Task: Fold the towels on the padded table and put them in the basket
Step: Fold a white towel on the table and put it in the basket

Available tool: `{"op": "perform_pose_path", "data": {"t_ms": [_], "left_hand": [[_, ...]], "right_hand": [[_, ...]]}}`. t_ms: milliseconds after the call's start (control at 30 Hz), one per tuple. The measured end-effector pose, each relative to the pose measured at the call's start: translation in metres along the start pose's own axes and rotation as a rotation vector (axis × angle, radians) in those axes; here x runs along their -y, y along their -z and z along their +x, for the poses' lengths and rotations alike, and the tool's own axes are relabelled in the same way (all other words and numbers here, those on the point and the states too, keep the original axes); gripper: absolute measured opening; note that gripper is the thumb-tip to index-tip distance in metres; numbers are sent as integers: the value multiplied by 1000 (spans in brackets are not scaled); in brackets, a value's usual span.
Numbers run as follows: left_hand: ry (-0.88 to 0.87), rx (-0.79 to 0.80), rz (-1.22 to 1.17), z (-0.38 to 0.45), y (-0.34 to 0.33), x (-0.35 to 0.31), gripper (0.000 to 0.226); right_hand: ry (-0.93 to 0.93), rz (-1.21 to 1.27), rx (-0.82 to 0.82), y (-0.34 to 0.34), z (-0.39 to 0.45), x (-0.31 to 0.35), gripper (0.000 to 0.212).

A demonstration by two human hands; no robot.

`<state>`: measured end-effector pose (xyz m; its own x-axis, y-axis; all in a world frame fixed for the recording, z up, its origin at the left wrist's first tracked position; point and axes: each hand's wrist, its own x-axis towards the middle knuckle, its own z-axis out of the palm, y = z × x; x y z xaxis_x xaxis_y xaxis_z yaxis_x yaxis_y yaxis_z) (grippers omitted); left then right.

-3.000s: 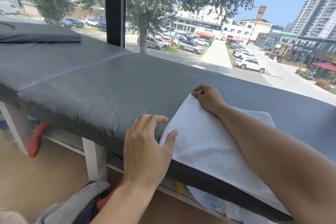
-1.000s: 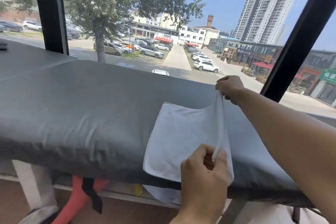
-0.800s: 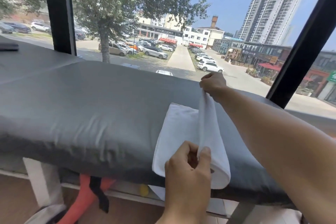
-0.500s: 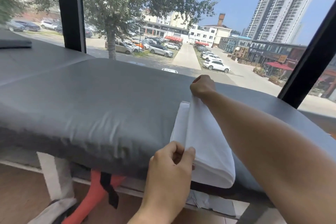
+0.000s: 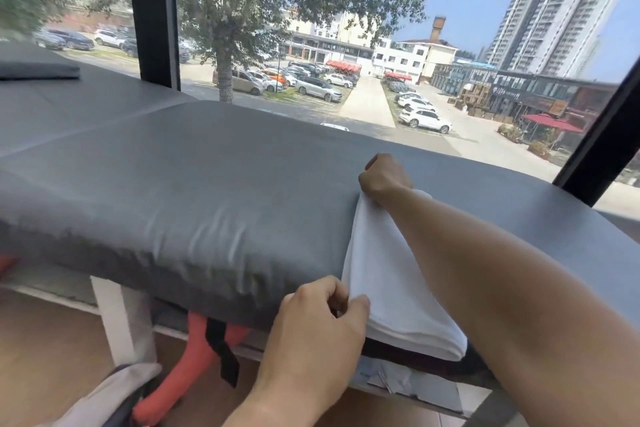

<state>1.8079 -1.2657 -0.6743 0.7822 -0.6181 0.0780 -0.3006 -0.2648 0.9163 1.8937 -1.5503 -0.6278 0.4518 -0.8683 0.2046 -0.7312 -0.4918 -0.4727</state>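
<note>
White towel (image 5: pixel 391 274) is lying folded into a narrow strip on the grey padded table (image 5: pixel 194 191), running from the near edge toward the far side, right of centre. Its near end is overhanging the table's front edge slightly.

My left hand (image 5: pixel 318 326) is pinching the near left corner of the towel, thumb and curled fingers closed on the cloth at the table's front edge. My right hand (image 5: pixel 382 177) is gripping the far end of the strip, fingers curled into a fist around the fabric, knuckles resting against the pad. My right forearm is crossing over the towel's right side and hiding part of it.

An orange strap-fitted object (image 5: pixel 194 354) is hanging under the table, beside a white table leg (image 5: pixel 117 319). Papers (image 5: pixel 412 385) are lying on the shelf below the towel. Window behind the table is showing a car park (image 5: pixel 311 87) and a tree (image 5: pixel 239 10). Basket is not in view.
</note>
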Motion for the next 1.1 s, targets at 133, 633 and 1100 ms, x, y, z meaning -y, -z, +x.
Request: {"op": "perform_pose_path", "data": {"t_ms": [133, 633, 1100], "left_hand": [[39, 55, 90, 0, 6, 2, 41], [-778, 15, 608, 19, -63, -2, 54], [-777, 110, 917, 18, -94, 24, 89]], "right_hand": [[27, 11, -4, -6, 0, -2, 22], [503, -119, 305, 33, -6, -62, 38], [586, -260, 510, 2, -2, -76, 62]]}}
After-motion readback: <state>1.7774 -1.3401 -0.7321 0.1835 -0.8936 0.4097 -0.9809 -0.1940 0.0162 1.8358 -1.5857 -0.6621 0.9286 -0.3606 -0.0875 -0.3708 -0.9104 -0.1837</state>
